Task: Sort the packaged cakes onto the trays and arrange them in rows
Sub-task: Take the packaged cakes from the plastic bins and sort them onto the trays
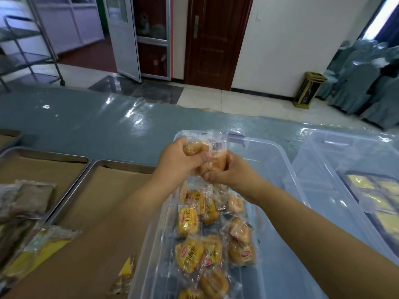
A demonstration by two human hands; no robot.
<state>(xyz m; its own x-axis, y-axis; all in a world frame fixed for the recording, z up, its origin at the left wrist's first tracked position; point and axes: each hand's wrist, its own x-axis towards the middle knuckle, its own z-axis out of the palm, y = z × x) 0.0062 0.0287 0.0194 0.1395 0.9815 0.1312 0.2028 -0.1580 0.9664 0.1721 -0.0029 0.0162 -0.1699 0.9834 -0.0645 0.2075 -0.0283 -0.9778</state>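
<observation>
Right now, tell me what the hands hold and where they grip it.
Both grip a small bunch of wrapped cakes above the clear bin: the left hand round the upper cake's body, the right hand pinching the lower end.

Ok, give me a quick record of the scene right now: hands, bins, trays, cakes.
left hand: grips a bunch of cake packets above the bin
right hand: grips the same bunch from the other side
bin: clear plastic, more yellow packets loose inside
near tray: cardboard-lined, a packet at its near edge
far tray: left, darker packets on it
second bin: clear, to the right
</observation>
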